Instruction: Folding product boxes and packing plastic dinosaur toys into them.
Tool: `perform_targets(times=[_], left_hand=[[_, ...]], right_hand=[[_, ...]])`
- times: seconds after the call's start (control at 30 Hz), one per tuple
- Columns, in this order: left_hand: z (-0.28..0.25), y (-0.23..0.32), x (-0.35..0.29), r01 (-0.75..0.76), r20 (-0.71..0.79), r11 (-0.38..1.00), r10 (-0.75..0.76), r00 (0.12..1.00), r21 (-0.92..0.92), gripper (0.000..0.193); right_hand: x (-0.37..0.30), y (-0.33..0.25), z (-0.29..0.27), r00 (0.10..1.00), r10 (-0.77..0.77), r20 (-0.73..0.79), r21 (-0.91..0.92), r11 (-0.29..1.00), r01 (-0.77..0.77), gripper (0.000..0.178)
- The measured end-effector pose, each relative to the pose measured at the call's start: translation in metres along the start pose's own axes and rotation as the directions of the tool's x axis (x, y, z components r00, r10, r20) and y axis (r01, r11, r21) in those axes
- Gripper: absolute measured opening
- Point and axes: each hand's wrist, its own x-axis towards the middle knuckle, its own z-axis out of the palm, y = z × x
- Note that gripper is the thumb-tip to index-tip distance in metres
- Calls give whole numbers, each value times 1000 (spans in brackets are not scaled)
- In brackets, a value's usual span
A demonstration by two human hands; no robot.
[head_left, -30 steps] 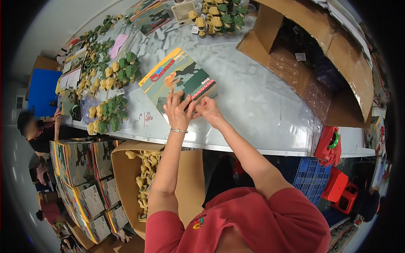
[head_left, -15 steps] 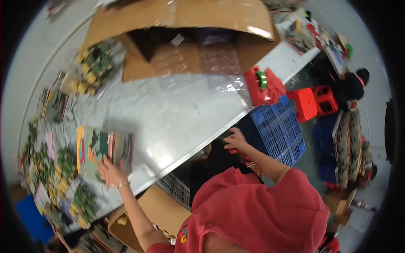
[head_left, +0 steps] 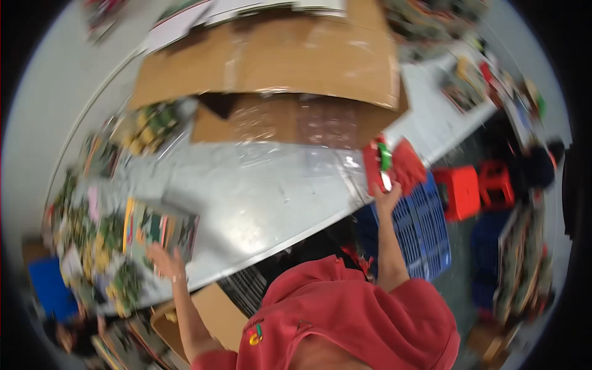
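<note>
My left hand has its fingers apart at the near edge of a flat, rectangular printed stack in yellow, green and dark colours, on the left of the table. My right hand is at the near end of a red container by the table's edge. A green ring-shaped thing sits in that container, and a small shiny whitish piece is right at my fingertips. Blur hides whether my right fingers grip anything. Red crumpled material lies beside the container.
A large cardboard box stands across the back of the table, its opening facing me. Green-and-yellow bundles crowd the left side. A blue plastic crate and red stools are at the right. Another cardboard box stands below the table's edge.
My right hand has moved from beside the table forward to the red container. My left hand stays by the printed stack. The whole view has shifted, showing more beyond the large box.
</note>
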Motion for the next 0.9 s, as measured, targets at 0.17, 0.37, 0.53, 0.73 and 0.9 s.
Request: perform_targets(times=[0.17, 0.37, 0.53, 0.73, 0.9], left_hand=[[-10, 27, 34, 95, 112, 967, -69, 991, -236, 83], [-34, -36, -36, 606, 23, 317, -874, 485, -730, 83], [-30, -17, -38, 583, 870, -649, -408, 275, -489, 96], [-7, -33, -23, 603, 862, -667, -120, 492, -437, 67], [-30, -41, -15, 506, 766, -628, -243, 595, -592, 56]], right_hand=[[55, 48, 22, 1000, 20, 12, -56, 998, -19, 63], [-7, 35, -9, 850, -135, 510, 447, 886, -128, 19], [-63, -258, 47, -47, -91, 995, 50, 831, -554, 40], [-183, -502, 138, -282, -262, 923, 142, 912, -384, 65], [-232, -515, 153, -408, -280, 869, 72, 887, -456, 62]])
